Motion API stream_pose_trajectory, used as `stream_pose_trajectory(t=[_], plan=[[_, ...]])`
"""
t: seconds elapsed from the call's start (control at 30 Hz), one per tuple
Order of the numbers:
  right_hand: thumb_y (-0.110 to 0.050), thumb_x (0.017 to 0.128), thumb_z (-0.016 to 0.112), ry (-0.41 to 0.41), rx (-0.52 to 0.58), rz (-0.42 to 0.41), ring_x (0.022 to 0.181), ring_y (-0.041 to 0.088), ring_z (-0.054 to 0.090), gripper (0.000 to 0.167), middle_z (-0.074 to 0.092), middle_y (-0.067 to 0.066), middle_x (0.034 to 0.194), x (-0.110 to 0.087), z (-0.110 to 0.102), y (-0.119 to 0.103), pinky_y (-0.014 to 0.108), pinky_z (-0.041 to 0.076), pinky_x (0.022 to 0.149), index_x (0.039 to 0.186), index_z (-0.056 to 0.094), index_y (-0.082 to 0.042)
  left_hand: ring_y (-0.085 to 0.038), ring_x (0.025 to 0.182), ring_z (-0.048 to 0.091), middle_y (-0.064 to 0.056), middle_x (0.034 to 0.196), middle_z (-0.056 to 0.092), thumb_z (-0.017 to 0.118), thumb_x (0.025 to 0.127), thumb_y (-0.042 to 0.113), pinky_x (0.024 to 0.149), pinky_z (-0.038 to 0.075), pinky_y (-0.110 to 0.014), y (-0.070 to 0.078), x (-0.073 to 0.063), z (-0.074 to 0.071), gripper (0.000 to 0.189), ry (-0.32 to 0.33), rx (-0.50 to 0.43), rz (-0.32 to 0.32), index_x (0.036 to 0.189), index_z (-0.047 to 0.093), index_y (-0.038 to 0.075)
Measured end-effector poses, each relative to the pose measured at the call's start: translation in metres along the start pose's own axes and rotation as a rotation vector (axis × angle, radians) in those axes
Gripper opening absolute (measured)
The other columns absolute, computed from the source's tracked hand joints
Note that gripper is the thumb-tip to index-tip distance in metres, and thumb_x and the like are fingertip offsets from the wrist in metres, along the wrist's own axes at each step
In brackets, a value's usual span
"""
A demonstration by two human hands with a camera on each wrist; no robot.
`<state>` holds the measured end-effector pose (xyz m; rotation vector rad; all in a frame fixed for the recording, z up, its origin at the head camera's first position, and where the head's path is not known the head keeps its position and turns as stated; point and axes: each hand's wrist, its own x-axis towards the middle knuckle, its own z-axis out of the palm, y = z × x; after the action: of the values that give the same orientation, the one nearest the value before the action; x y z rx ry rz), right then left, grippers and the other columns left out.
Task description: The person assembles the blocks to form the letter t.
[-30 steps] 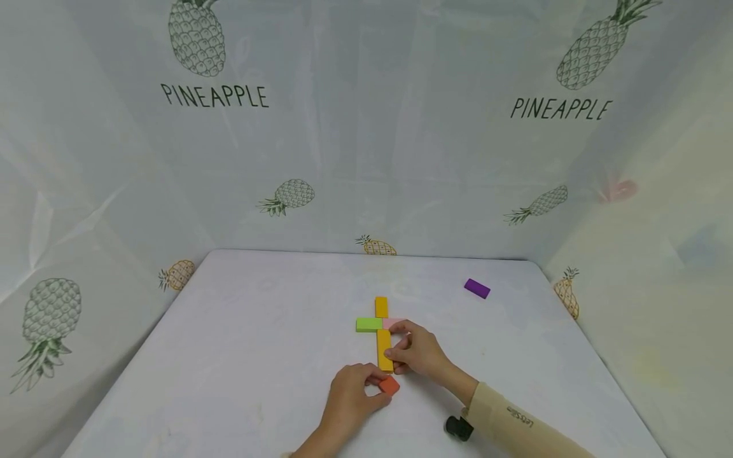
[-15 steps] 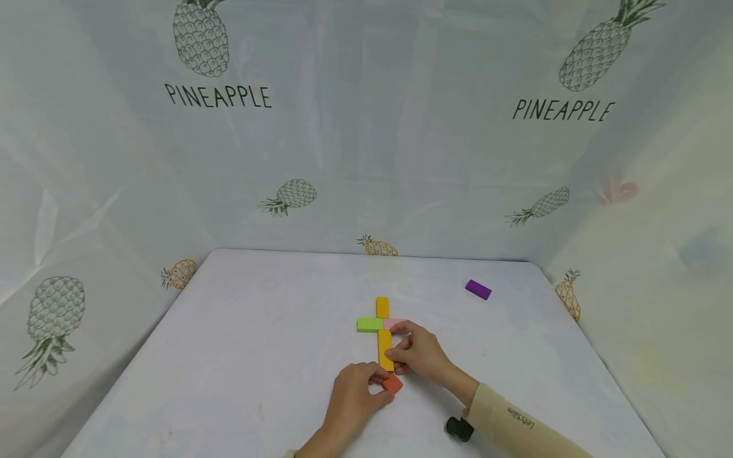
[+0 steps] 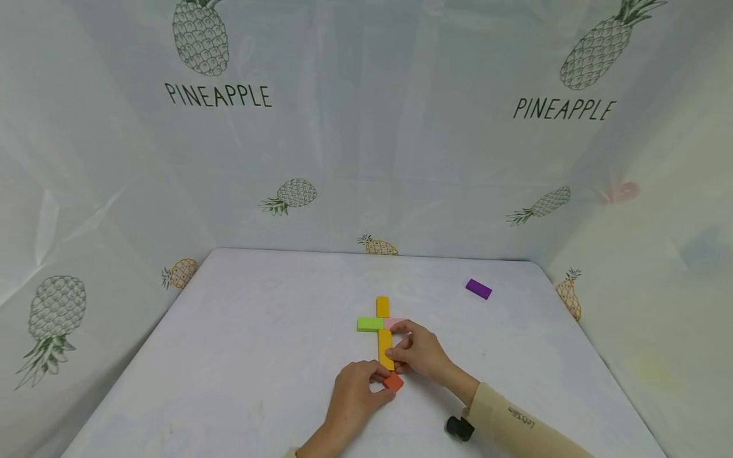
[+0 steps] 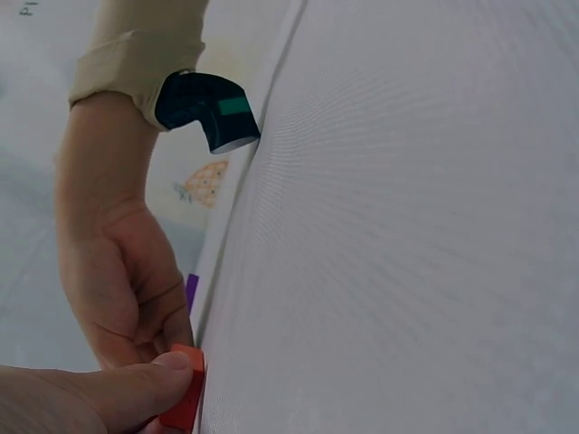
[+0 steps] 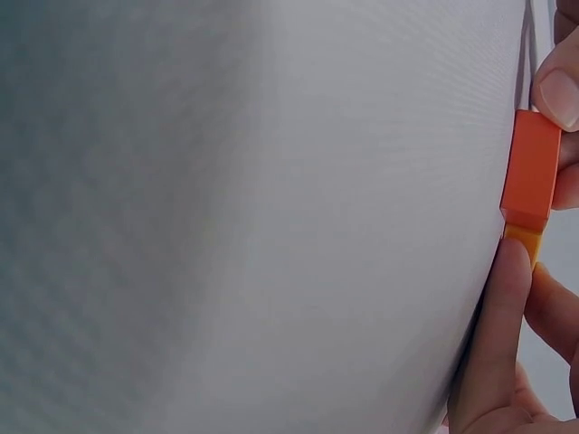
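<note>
My left hand (image 3: 356, 389) pinches a small orange block (image 3: 393, 381) between thumb and fingers at the near end of a long yellow block (image 3: 385, 343). That yellow block lies flat, and my right hand (image 3: 425, 353) holds it from the right with curled fingers. One right fingertip reaches a pink block (image 3: 392, 322), which the hand partly covers. Left of the pink one lies a green block (image 3: 369, 324), and a shorter yellow block (image 3: 382, 306) sits beyond, making a cross shape. In the right wrist view the orange block (image 5: 531, 167) stands right at the yellow end.
Toward the back right of the white table (image 3: 258, 331) lies a purple block (image 3: 478, 289). A black wrist camera (image 3: 459, 429) sits at the right cuff. A pineapple-print cloth (image 3: 372, 159) hangs behind the table and along its sides.
The orange block has shifted slightly right and toward the yellow block's near end, with my left hand following. My right hand stays on the yellow block.
</note>
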<state>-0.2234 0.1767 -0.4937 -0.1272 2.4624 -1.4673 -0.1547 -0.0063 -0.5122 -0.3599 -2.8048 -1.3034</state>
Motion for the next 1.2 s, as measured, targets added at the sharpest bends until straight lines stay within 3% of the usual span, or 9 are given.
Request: stream_pose_trajectory(t=[1.2], plan=[[-0.014,0.092,0.085,-0.008,0.011,-0.004,0.064,0.018,0.071,0.053,0.070,0.006,0.086,0.0002,-0.0006,-0.0003,0.031,0.063,0.065,0.137,0.059,-0.004,-0.003,0.083,0.056,0.023,0.083,0.068,0.097,0.078,0.027,0.078,0.048,-0.031,-0.0029,0.0019,0.0012,0.022,-0.002,0.009,-0.013,0.091,0.079,0.024]])
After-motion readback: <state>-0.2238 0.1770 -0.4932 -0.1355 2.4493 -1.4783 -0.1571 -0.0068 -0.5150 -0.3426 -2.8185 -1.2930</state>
